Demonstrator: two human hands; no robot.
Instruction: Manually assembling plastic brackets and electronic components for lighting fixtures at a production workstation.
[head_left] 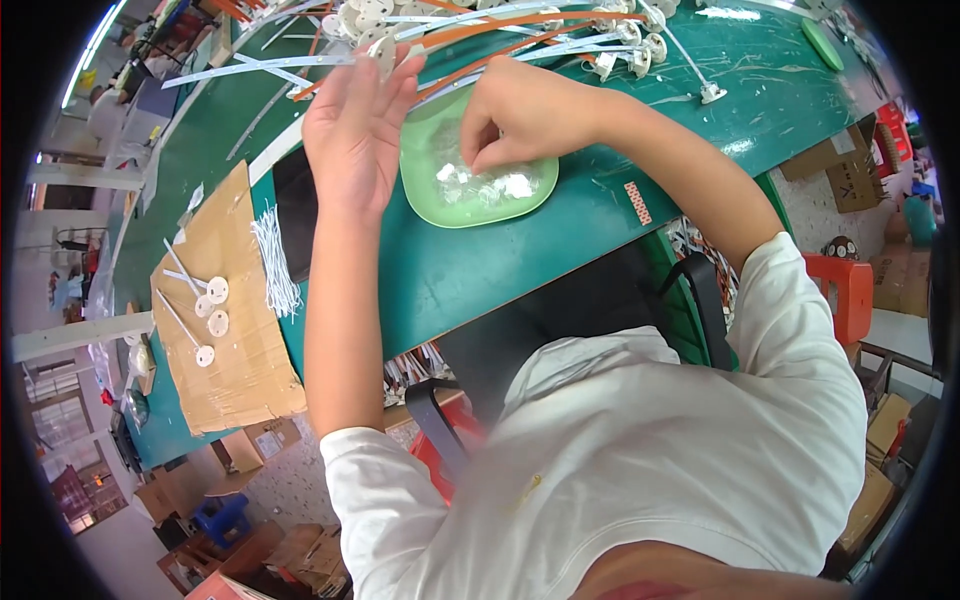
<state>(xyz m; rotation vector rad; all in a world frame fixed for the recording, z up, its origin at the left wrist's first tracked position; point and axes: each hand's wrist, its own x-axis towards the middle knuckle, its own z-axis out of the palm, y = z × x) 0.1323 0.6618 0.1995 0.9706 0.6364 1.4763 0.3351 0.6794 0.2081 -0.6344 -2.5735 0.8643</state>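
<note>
My left hand [355, 135] is raised at the left of a green tray, palm turned up. Its fingertips close on a white round disc [382, 55], which seems to belong to a strip running right. Over the tray [480, 217] my right hand [525, 110] bends down with thumb and fingers drawn together. Small clear and white pieces [485, 187] lie in the tray just under those fingertips. Whatever the right fingers pinch, if anything, is too small or hidden to make out.
Orange and white strips [530, 22] with round white ends pile along the far side. On the left, a cardboard sheet [230, 370] carries several discs with strips [217, 290], beside a bundle of white cords [273, 262]. A pink perforated strip [637, 203] lies at the table's right.
</note>
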